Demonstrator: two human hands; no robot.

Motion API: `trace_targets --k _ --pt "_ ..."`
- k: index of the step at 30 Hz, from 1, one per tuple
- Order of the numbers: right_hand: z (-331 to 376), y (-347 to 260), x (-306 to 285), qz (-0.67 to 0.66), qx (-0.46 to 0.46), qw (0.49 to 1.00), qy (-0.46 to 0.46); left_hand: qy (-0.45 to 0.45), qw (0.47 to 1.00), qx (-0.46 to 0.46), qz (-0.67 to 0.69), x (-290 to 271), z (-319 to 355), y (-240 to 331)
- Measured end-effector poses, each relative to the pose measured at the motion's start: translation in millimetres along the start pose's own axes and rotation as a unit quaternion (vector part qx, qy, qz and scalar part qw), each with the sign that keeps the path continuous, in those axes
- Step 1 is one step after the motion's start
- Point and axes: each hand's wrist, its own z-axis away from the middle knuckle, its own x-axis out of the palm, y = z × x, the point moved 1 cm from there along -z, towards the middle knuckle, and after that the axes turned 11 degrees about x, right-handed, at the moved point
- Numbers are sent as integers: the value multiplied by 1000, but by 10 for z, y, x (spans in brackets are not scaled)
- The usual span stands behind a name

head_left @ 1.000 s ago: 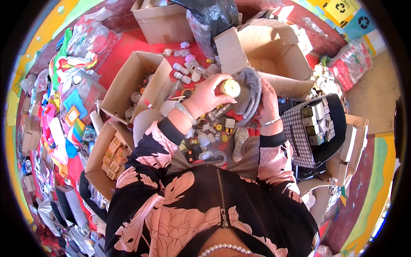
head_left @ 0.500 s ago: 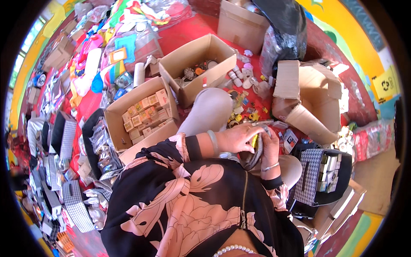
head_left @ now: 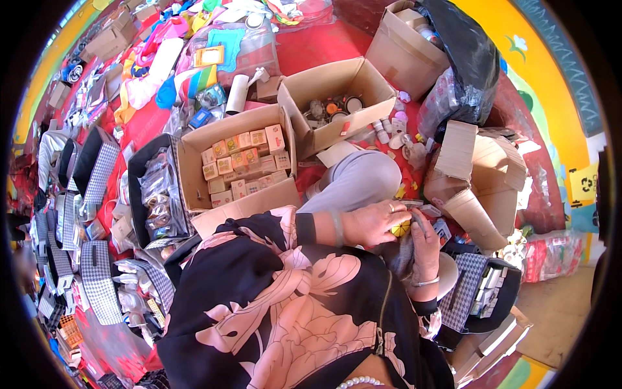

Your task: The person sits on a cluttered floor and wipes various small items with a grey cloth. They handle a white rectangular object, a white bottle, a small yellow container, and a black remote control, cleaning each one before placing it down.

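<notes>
Over my lap, in front of the raised knee, my two hands are close together. My left hand [head_left: 374, 223], with a ring and a bracelet, pinches at a small round yellow thing [head_left: 401, 228] with darker lines on it; its exact kind I cannot make out. My right hand [head_left: 425, 247] is closed on a dark grey cloth [head_left: 402, 254], which hangs down below the yellow thing. The fingers hide part of both things.
An open carton of small boxes [head_left: 188, 162] and one with round lidded things [head_left: 288, 107] stand ahead. To the right are an empty torn carton [head_left: 457, 194] and a houndstooth bin of boxes [head_left: 463, 279]. Houndstooth bins [head_left: 100, 272] and goods crowd the left.
The view has shifted, so the surroundings sit differently. The grey cloth, before curved round the yellow thing, now hangs lower, and my left fingers have moved over the yellow thing.
</notes>
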Motion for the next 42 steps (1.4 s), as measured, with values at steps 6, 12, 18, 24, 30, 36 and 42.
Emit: trace_targets --k 6,12,18,24,30,36,42 --pt "-20 60 173 4 46 999 20 2 999 10 34 -10 61 -21" --pt "1 11 230 -331 129 935 10 67 982 -38 173 -198 37 47" --pt "-68 330 -32 -342 143 928 21 291 780 -236 502 -445 305 -53" --pt "-298 714 -209 -343 228 911 7 474 567 -264 620 -770 1005 -164" --pt "-415 1057 -253 -334 334 881 10 548 523 -345 554 -750 1564 67" --pt "-468 1334 -459 -308 296 903 53 510 567 -323 561 -626 1528 171" --pt "-239 1125 -355 -402 281 871 5 464 644 -307 525 -692 1095 305"
